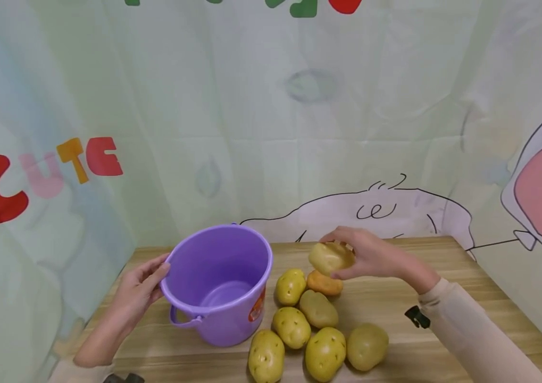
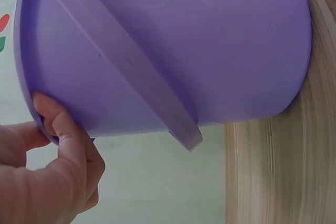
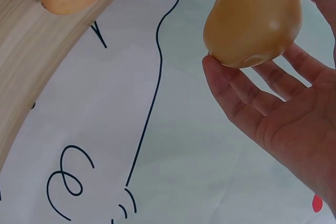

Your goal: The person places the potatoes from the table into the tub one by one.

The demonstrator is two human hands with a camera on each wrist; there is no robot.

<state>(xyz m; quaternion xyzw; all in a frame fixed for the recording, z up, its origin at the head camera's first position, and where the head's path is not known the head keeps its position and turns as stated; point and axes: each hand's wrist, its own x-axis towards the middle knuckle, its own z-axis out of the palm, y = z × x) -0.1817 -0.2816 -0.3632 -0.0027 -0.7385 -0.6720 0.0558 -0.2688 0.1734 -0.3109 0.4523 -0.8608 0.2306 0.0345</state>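
A purple bucket (image 1: 232,324) stands tilted on the wooden table, its mouth facing up and its inside showing bare. My left hand (image 1: 138,290) pinches the bucket's left rim between thumb and fingers; the left wrist view shows the fingers (image 2: 73,156) at that rim, with the bucket's handle (image 2: 136,77) slanting across the side. In my right hand (image 1: 371,255) is a yellowish potato (image 1: 330,257), held in the air between thumb and fingertips. Below it lies an orange-brown oval potato (image 1: 325,283). The right wrist view shows the held potato (image 3: 254,19) up close.
Several potatoes lie grouped right of the bucket, among them a yellow one (image 1: 291,286), a brownish one (image 1: 318,309) and a rounder one (image 1: 367,347) at the front right. Behind the wooden table (image 1: 424,298) hangs a printed cloth (image 1: 261,159).
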